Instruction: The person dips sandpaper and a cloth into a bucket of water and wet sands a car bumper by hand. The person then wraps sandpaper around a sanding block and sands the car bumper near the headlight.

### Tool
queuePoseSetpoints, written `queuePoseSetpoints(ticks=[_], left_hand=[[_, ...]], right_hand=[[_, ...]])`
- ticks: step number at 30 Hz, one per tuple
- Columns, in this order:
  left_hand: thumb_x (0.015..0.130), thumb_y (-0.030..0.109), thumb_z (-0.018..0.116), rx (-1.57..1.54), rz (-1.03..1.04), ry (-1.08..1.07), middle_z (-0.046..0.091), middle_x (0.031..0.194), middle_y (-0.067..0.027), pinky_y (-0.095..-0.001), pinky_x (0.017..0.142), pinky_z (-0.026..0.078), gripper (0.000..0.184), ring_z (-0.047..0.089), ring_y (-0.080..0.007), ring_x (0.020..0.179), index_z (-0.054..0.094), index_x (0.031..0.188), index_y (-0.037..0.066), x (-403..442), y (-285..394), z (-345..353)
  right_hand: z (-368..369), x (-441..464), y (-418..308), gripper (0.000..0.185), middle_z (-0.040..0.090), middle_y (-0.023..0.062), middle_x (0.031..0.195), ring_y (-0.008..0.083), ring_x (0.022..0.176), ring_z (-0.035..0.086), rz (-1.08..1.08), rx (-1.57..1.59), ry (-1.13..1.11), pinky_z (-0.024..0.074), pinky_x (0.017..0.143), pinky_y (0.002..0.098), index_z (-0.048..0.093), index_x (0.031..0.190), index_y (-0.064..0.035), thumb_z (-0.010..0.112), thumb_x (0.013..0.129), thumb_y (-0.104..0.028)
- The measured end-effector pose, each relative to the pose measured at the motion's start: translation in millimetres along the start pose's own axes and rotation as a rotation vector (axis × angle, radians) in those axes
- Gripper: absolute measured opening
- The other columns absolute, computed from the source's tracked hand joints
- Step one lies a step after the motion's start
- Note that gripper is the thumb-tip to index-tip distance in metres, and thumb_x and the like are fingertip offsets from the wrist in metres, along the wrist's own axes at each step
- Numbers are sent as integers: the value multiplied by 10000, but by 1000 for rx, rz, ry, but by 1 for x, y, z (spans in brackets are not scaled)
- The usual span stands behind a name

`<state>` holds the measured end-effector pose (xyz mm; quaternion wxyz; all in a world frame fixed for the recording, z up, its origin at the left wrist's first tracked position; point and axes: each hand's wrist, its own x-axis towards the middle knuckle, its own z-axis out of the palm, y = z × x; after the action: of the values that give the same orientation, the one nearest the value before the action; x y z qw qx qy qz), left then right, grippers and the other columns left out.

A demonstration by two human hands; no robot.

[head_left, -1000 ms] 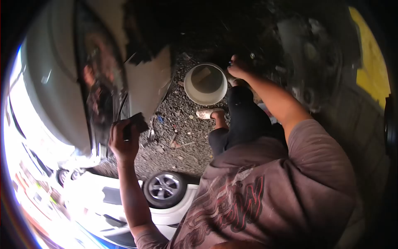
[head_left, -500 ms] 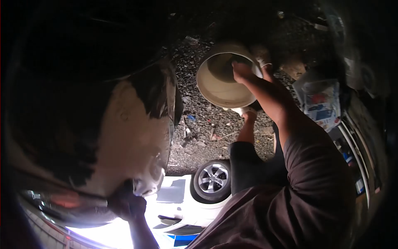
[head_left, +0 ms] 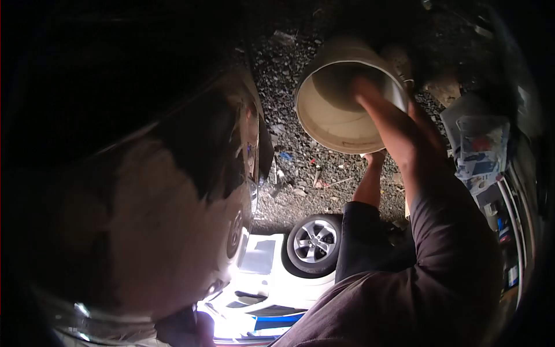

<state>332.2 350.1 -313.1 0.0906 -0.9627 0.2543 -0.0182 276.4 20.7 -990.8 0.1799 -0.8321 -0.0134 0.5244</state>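
A pale, wide bucket [head_left: 335, 136] stands on the gravel near my feet, its open mouth turned toward me. My right hand [head_left: 365, 91] reaches down inside it, smeared by motion, so its fingers do not show clearly. The bottom of the bucket is in shadow. At the lower left, my left hand [head_left: 204, 328] is at the lower part of a dark, glossy car body panel [head_left: 156, 214] with a large pale area. A dark shape [head_left: 176, 325] sits at that hand; what it is I cannot make out. Most of its fingers are hidden.
A white car with a silver-spoked wheel [head_left: 314, 240] stands at the bottom, beside bright light. Gravel ground [head_left: 295, 173] holds scattered litter. At right are a printed plastic bag [head_left: 481, 151] and a curved pale rail [head_left: 511, 214] with small items beside it.
The view has shifted, so the bucket and wheel appear farther right. My right hand remains in the bucket and is now blurred. My left hand appears lower, near the bottom edge.
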Motion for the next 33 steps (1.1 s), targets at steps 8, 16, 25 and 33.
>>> queuePoseSetpoints(ticks=[8,16,25,33], left_hand=[[886,-40,719,-49,35,35,696,993,-149,-437,696,546,270,669,-315,811,623,1128,32,12,0,-32],[884,-53,705,-35,67,26,683,994,-148,-442,691,540,289,664,-322,806,611,1142,40,25,9,-27],[883,-67,688,-22,163,97,669,995,-147,-448,684,533,312,657,-329,801,599,1158,49,14,3,-16],[933,8,717,-47,199,91,663,994,-152,-430,697,511,316,649,-324,787,580,1218,10,4,-4,-13]], right_hand=[[-206,-214,-149,168,673,42,790,133,765,638,-194,1534,-175,504,686,328,699,953,-54,733,968,-218],[-273,-319,-310,414,567,119,1459,215,1377,501,-761,1862,85,399,1160,394,556,1450,-104,595,1067,-256],[-234,-299,-349,649,277,237,1671,439,1573,186,-516,979,805,186,1259,609,351,1593,-38,511,1058,-370],[-195,-236,-325,545,435,210,1563,390,1481,372,-594,1108,709,349,1201,480,448,1533,-44,540,1030,-234]])
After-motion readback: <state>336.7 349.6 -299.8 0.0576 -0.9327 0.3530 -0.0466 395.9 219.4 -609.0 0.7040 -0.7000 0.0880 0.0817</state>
